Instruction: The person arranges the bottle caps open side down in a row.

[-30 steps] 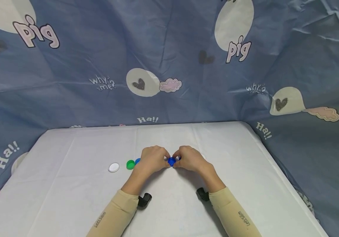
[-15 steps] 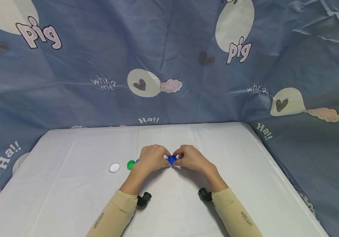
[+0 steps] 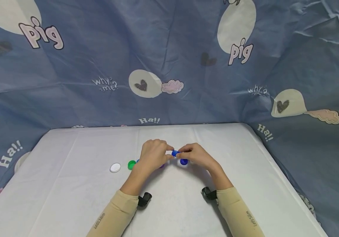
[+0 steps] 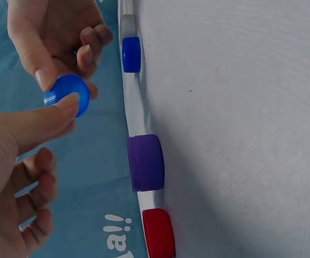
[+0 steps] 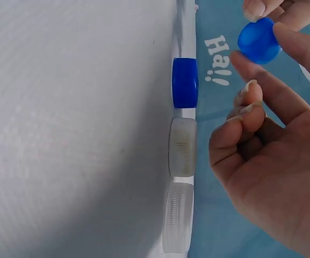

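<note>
Both hands hold one small blue bottle cap (image 3: 175, 153) between them, raised above the table. In the left wrist view the left hand (image 4: 15, 156) pinches this blue cap (image 4: 69, 94) with its thumb on the face, other fingers curled. The right hand (image 3: 197, 156) has its thumb and forefinger at the cap's edges, as the right wrist view shows. A second blue cap (image 3: 183, 162) rests on the table below the right hand. Beneath the left hand (image 3: 154, 154) lies a purple cap (image 4: 146, 163), with a red cap (image 4: 158, 233) beside it.
Left of the hands on the white table (image 3: 68, 184) lie a white cap (image 3: 115, 168) and a green cap (image 3: 132, 165). A whitish cap (image 5: 182, 147) and a clear ridged cap (image 5: 178, 217) stand near the right hand. A patterned blue cloth (image 3: 169, 108) hangs behind the table.
Both hands have lifted the blue cap slightly up and away, and it has turned. The right hand has shifted right. The second blue cap and the purple cap have come into sight.
</note>
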The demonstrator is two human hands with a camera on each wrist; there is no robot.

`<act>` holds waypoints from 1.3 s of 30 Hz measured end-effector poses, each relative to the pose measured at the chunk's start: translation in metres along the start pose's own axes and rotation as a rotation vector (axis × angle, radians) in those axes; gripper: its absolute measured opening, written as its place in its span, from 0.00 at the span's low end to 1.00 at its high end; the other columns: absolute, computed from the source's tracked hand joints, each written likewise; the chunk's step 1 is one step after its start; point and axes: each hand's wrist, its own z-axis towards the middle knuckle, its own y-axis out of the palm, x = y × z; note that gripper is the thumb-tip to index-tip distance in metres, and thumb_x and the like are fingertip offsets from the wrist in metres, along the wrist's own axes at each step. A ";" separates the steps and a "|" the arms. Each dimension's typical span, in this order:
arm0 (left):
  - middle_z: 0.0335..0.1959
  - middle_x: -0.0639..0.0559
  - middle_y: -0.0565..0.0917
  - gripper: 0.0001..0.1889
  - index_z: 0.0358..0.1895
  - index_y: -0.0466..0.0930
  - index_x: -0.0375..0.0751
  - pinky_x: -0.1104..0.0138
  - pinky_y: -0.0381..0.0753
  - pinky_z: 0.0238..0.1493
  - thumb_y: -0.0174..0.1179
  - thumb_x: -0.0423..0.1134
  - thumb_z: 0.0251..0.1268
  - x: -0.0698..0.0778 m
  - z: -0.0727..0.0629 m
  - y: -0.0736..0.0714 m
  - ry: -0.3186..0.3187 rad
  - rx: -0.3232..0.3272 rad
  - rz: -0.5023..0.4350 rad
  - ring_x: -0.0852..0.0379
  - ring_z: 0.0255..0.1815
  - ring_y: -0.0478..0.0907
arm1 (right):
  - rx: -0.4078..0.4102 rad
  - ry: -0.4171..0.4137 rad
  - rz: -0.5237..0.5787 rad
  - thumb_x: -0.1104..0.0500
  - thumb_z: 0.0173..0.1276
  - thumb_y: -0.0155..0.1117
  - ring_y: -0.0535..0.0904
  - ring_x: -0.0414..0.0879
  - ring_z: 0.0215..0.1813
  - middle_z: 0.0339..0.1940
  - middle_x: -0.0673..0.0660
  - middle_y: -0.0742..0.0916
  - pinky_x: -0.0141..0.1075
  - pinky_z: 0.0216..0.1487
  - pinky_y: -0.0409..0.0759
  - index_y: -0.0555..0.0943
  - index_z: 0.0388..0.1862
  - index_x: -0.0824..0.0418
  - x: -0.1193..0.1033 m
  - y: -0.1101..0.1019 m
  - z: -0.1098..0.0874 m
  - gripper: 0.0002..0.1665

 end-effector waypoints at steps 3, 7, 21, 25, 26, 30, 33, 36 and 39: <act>0.35 0.62 0.88 0.16 0.46 0.90 0.64 0.67 0.75 0.34 0.74 0.55 0.51 0.000 0.000 -0.001 0.022 0.029 0.020 0.58 0.35 0.83 | -0.014 0.000 0.019 0.46 0.63 0.70 0.82 0.45 0.47 0.43 0.51 0.89 0.38 0.50 0.77 0.89 0.44 0.54 0.002 -0.001 0.000 0.17; 0.36 0.62 0.88 0.15 0.45 0.90 0.63 0.66 0.75 0.35 0.75 0.54 0.51 0.000 -0.001 -0.002 0.047 0.043 0.034 0.59 0.36 0.83 | -0.025 -0.006 0.027 0.45 0.63 0.70 0.81 0.45 0.47 0.41 0.50 0.89 0.38 0.51 0.76 0.90 0.42 0.53 0.003 -0.001 0.001 0.16; 0.34 0.63 0.88 0.13 0.44 0.90 0.64 0.66 0.77 0.35 0.72 0.57 0.54 -0.007 -0.004 0.001 0.015 0.014 0.008 0.59 0.34 0.83 | 0.060 -0.069 -0.058 0.47 0.62 0.72 0.75 0.45 0.36 0.33 0.51 0.84 0.35 0.38 0.74 0.91 0.43 0.52 -0.004 0.002 0.000 0.15; 0.30 0.64 0.86 0.12 0.43 0.90 0.66 0.68 0.72 0.26 0.70 0.57 0.56 -0.010 -0.002 0.002 -0.019 -0.017 -0.041 0.63 0.28 0.78 | 0.103 -0.163 -0.150 0.52 0.63 0.73 0.69 0.44 0.29 0.26 0.51 0.76 0.32 0.30 0.67 0.89 0.47 0.53 -0.009 0.003 -0.002 0.14; 0.28 0.65 0.85 0.11 0.43 0.90 0.66 0.69 0.70 0.24 0.69 0.57 0.57 -0.011 -0.002 0.002 -0.029 -0.025 -0.056 0.65 0.26 0.76 | 0.112 -0.188 -0.167 0.54 0.62 0.73 0.68 0.44 0.28 0.25 0.52 0.75 0.32 0.28 0.66 0.89 0.47 0.53 -0.009 0.003 -0.002 0.14; 0.21 0.65 0.78 0.11 0.43 0.90 0.67 0.69 0.67 0.20 0.68 0.58 0.58 -0.012 -0.002 -0.001 -0.067 -0.059 -0.125 0.67 0.22 0.69 | 0.147 -0.242 -0.198 0.57 0.61 0.74 0.67 0.43 0.28 0.25 0.51 0.74 0.31 0.27 0.64 0.89 0.47 0.54 -0.009 0.004 -0.002 0.14; 0.21 0.66 0.77 0.11 0.43 0.90 0.67 0.69 0.67 0.21 0.68 0.59 0.58 -0.013 -0.002 -0.002 -0.084 -0.073 -0.154 0.67 0.21 0.68 | 0.167 -0.253 -0.206 0.58 0.61 0.74 0.68 0.42 0.28 0.25 0.50 0.75 0.30 0.27 0.65 0.90 0.46 0.55 -0.007 0.005 0.000 0.13; 0.21 0.66 0.77 0.12 0.43 0.90 0.66 0.69 0.67 0.21 0.68 0.59 0.58 -0.013 -0.002 -0.002 -0.088 -0.079 -0.167 0.67 0.21 0.68 | 0.171 -0.250 -0.187 0.59 0.61 0.74 0.69 0.43 0.29 0.26 0.51 0.76 0.30 0.27 0.66 0.90 0.45 0.56 -0.007 0.006 -0.001 0.13; 0.21 0.66 0.77 0.11 0.42 0.90 0.66 0.70 0.68 0.21 0.68 0.59 0.58 -0.012 -0.002 -0.001 -0.084 -0.084 -0.173 0.67 0.21 0.69 | 0.164 -0.240 -0.160 0.60 0.60 0.73 0.70 0.44 0.29 0.26 0.51 0.76 0.30 0.28 0.68 0.90 0.44 0.57 -0.007 0.005 -0.001 0.12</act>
